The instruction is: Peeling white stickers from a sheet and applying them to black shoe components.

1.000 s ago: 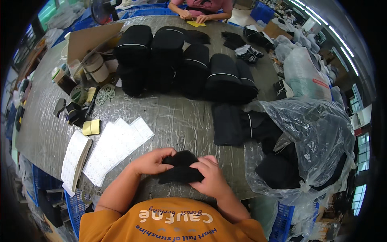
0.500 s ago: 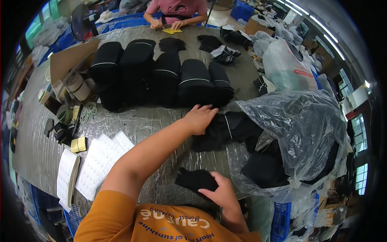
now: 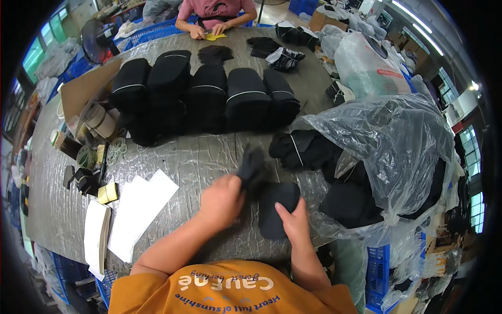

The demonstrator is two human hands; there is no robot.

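Observation:
My left hand (image 3: 222, 201) is closed around a bunched black fabric piece (image 3: 252, 165), smeared by motion, above the middle of the table. In my right hand (image 3: 295, 217) is a flat black fabric bundle (image 3: 273, 204) with rounded corners, the thumb pressed on its face. The two pieces are close together; whether they touch I cannot tell. Beyond them, tall stacks of black fabric pieces (image 3: 248, 102), tied with white bands, stand in a row. A banded black bundle (image 3: 298, 149) lies to the right, at the mouth of a clear plastic bag (image 3: 397, 146) with more black pieces inside.
White paper sheets (image 3: 138, 214) and a pad (image 3: 95, 235) lie at left, near a yellow bundle (image 3: 108, 193), string (image 3: 116, 150) and tape rolls. Across the table (image 3: 183, 209), a person in pink (image 3: 217, 13) handles a yellow piece (image 3: 215, 37). A fan (image 3: 97, 42) stands far left.
My left hand has drawn back from beside the banded bundle with a black piece in it. My right hand has moved slightly up and right, its black bundle now turned upright. The view has shifted a little.

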